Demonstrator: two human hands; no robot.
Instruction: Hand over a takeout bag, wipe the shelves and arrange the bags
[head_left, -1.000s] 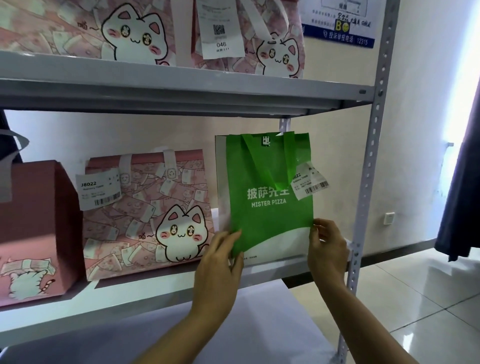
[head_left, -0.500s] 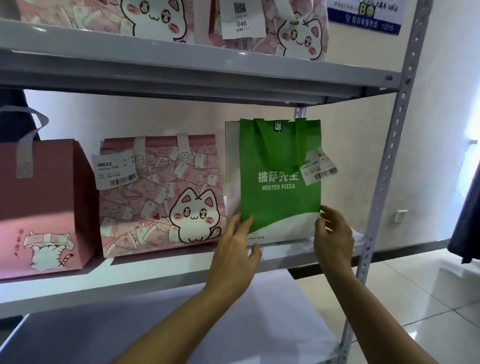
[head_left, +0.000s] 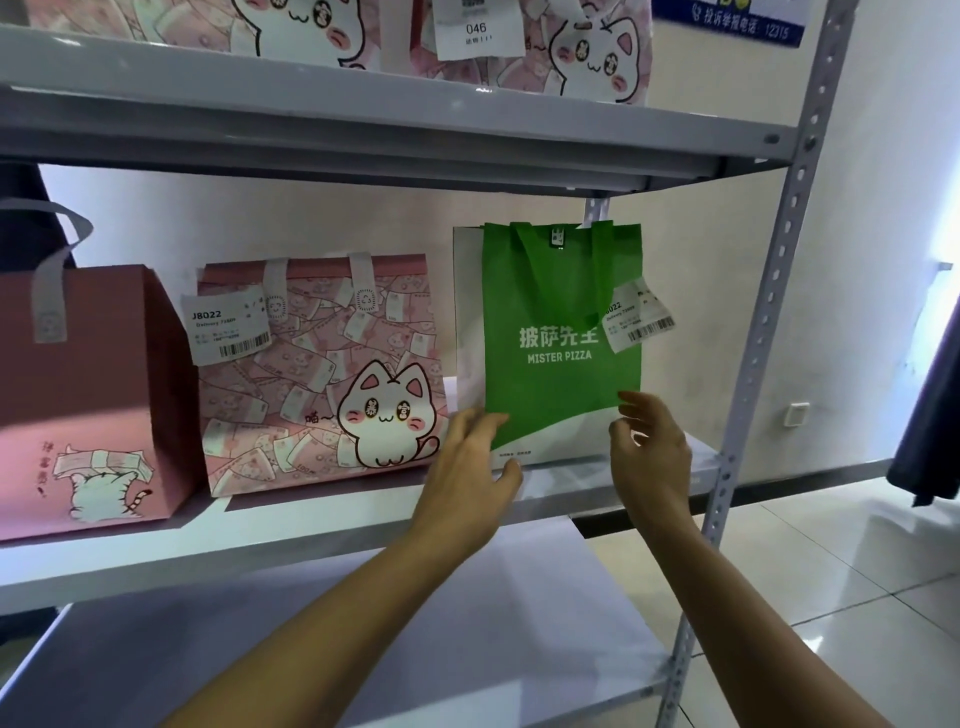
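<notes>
Head view: I count three bags on the middle shelf (head_left: 311, 540), two hands at the green bag (head_left: 561, 332).
Green bag stands upright at the shelf's right end, near the upright post (head_left: 769, 332). Left hand (head_left: 467, 478) lies with loose fingers against its lower left corner; right hand (head_left: 649, 457) hovers, slackly curled, holding nothing. Cat bag (head_left: 322, 374) and pink bag (head_left: 88, 400) sit leftward; two more above.

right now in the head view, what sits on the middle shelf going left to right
plain pink bag with a cat drawing → pink cat-print bag tagged J8022 → green Mister Pizza bag with its receipt tag, then the shelf's right upright post.
</notes>
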